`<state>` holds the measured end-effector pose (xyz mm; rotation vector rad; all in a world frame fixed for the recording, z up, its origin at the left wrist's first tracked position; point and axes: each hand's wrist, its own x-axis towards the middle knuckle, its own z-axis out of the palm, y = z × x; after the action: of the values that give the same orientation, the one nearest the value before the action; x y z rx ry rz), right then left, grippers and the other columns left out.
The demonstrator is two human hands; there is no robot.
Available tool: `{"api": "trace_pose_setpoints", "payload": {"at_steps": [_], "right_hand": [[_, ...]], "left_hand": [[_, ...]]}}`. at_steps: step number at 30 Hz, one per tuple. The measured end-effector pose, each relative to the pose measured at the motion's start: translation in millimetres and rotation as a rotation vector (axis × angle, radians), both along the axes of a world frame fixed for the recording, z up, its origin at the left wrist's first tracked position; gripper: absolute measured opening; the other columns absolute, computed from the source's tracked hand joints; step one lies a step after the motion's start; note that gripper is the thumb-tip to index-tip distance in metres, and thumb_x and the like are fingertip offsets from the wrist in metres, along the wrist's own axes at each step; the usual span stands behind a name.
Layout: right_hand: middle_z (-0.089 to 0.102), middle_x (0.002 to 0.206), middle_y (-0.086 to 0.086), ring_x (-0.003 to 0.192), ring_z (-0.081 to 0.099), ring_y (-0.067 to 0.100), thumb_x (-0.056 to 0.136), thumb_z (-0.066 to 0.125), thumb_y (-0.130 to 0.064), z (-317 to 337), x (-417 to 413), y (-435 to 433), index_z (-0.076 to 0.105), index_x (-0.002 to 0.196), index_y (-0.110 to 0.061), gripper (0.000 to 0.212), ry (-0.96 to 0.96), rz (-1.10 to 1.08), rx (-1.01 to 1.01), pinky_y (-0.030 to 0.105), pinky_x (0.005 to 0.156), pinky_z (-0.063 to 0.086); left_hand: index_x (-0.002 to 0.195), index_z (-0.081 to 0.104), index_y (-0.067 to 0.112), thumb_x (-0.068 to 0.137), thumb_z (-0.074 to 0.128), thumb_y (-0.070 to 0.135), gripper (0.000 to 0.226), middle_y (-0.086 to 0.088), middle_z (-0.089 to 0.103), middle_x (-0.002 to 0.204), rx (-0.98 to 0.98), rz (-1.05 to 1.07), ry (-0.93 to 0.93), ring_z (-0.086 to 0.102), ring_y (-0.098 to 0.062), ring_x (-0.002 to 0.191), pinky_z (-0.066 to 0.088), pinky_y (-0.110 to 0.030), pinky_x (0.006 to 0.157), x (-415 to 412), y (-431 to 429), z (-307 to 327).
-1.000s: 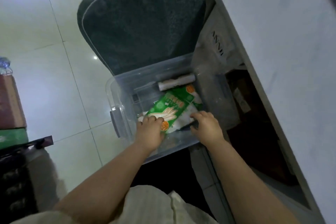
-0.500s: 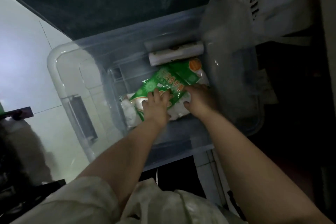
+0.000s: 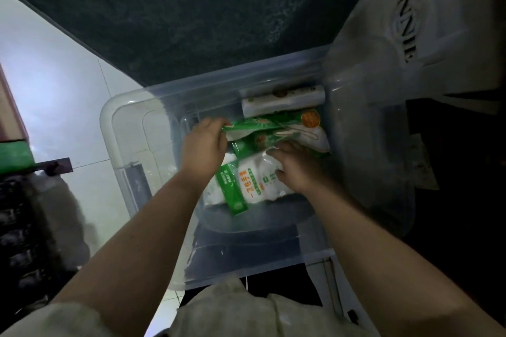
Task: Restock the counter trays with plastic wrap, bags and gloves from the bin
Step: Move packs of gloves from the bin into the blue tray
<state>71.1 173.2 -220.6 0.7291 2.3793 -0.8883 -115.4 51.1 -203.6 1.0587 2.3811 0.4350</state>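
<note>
A clear plastic bin (image 3: pixel 115 145) stands on the floor below me. Both my hands reach into it. My left hand (image 3: pixel 204 148) pinches the left end of a green-and-white glove pack (image 3: pixel 304 128) and lifts that end. My right hand (image 3: pixel 295 169) rests on a second glove pack (image 3: pixel 254 183), fingers curled over its top edge under the lifted pack. A white roll of plastic wrap (image 3: pixel 284 104) lies along the bin's far wall, behind the packs.
A dark green cushioned chair back (image 3: pixel 191 8) rises behind the bin. A white bag with lettering (image 3: pixel 410 30) hangs at the right over a dark cabinet opening. White tile floor (image 3: pixel 54 85) lies left, with dark clutter (image 3: pixel 24 227) at the lower left.
The view has closed in on the bin. My left hand has moved up to the top pack's left end and raised it, uncovering a second pack, where my right hand now rests.
</note>
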Motion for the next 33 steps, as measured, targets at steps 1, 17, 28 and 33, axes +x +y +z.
{"api": "trace_pose_setpoints", "payload": {"at_steps": [1, 17, 28, 33], "right_hand": [[0.04, 0.147, 0.003, 0.134, 0.03, 0.028, 0.081, 0.067, -0.017, -7, -6, 0, 0.047, 0.136, -0.024, 0.059, 0.005, 0.028, 0.026, 0.042, 0.109, 0.027], [0.064, 0.084, 0.019, 0.077, 0.061, 0.038, 0.053, 0.075, 0.009, 31, 1, -23, 0.07, 0.077, -0.001, 0.027, 0.271, 0.184, 0.143, 0.04, 0.062, 0.051], [0.062, 0.082, 0.006, 0.072, 0.049, 0.027, 0.077, 0.07, -0.01, 172, 44, -37, 0.067, 0.09, -0.013, 0.013, 0.625, 0.011, 0.544, 0.037, 0.064, 0.034], [0.063, 0.083, 0.003, 0.071, 0.051, 0.026, 0.077, 0.069, -0.011, 230, 60, -60, 0.066, 0.09, -0.016, 0.014, 0.608, -0.146, 0.78, 0.038, 0.064, 0.035]], "left_hand": [[0.111, 0.065, 0.011, 0.085, 0.055, 0.003, 0.029, -0.016, 0.064, 0.106, -0.002, 0.001, -0.006, 0.059, -0.036, 0.096, 0.05, -0.041, 0.076, 0, 1, -1], [0.119, 0.065, 0.012, 0.092, 0.057, 0.011, 0.029, -0.013, 0.065, 0.111, -0.088, -0.079, -0.086, 0.058, -0.036, 0.104, 0.047, -0.049, 0.089, 19, 4, 31], [0.114, 0.07, 0.02, 0.088, 0.063, 0.014, 0.028, -0.007, 0.065, 0.096, 0.063, -0.225, -0.129, 0.061, -0.028, 0.09, 0.051, -0.037, 0.076, 52, 6, 186], [0.117, 0.069, 0.022, 0.09, 0.057, 0.017, 0.03, -0.006, 0.066, 0.105, 0.168, -0.465, -0.123, 0.061, -0.028, 0.097, 0.05, -0.039, 0.081, 73, 11, 247]]}}
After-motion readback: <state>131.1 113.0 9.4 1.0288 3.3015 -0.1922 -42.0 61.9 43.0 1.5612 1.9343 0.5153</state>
